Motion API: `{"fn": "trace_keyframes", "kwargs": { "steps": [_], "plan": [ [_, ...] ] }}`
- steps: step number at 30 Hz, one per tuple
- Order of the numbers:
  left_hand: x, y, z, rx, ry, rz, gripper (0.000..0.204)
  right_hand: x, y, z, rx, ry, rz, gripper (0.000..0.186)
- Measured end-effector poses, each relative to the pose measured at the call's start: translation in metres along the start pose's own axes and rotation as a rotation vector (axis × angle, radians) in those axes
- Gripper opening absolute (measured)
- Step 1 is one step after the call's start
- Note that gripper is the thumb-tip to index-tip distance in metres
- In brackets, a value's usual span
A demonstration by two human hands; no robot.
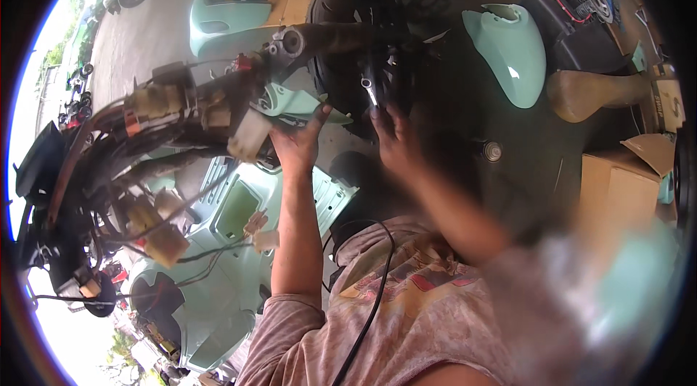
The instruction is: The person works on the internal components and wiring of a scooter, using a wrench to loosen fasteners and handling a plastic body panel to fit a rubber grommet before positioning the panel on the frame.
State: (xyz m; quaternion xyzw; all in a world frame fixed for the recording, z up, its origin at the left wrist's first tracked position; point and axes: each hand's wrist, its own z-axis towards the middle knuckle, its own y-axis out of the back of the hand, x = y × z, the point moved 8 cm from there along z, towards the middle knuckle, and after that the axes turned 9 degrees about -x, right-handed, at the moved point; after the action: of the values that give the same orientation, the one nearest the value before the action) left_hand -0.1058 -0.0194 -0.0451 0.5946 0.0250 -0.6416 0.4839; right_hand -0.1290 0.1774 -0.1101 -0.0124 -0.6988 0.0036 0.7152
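Observation:
A combination wrench (371,90) with a shiny ring end is in my right hand (396,137), its fingers closed round the lower shank. The ring end points up beside the dark wheel (348,37) and a dark metal leg of the scooter. My left hand (296,145) is at a small mint-green plastic part (294,100), thumb raised against its edge. The other left fingers are partly hidden behind a pale connector (250,135) hanging from the bare scooter frame. A rusty tube (319,39) crosses above both hands.
Loose wiring and the stripped handlebar area (156,106) fill the left side, close to my left arm. A mint-green body panel (232,201) lies below. To the right are a green fender (512,52), a brown seat (599,94), a cardboard box (621,186) and a spray can (492,151).

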Motion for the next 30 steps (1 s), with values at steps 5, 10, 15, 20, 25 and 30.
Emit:
{"fn": "trace_keyframes", "kwargs": {
  "steps": [5, 10, 15, 20, 25, 30],
  "plan": [
    [0.027, 0.001, -0.005, 0.028, 0.215, -0.297, 0.118, -0.012, -0.002, 0.009, 0.094, 0.063, -0.004, 0.015],
    [0.025, 0.012, 0.001, -0.009, 0.477, -0.948, 0.039, -0.002, -0.029, 0.009, 0.35, 0.213, 0.084, 0.018],
    [0.032, 0.034, -0.005, -0.213, 0.562, -0.588, 0.043, -0.009, -0.034, 0.006, 0.371, 0.117, 0.236, 0.023],
    [0.041, 0.055, -0.008, -0.025, 0.335, -0.268, 0.041, -0.059, -0.063, -0.027, 0.589, -0.752, 0.68, 0.026],
    [0.03, 0.051, -0.008, 0.187, 0.477, -0.595, 0.04, -0.049, -0.065, -0.025, 0.602, -0.28, 0.569, 0.025],
    [0.02, 0.041, -0.005, 0.217, 0.553, -0.855, 0.039, -0.032, -0.055, -0.02, 0.535, -0.002, 0.333, 0.024]
  ]
}}
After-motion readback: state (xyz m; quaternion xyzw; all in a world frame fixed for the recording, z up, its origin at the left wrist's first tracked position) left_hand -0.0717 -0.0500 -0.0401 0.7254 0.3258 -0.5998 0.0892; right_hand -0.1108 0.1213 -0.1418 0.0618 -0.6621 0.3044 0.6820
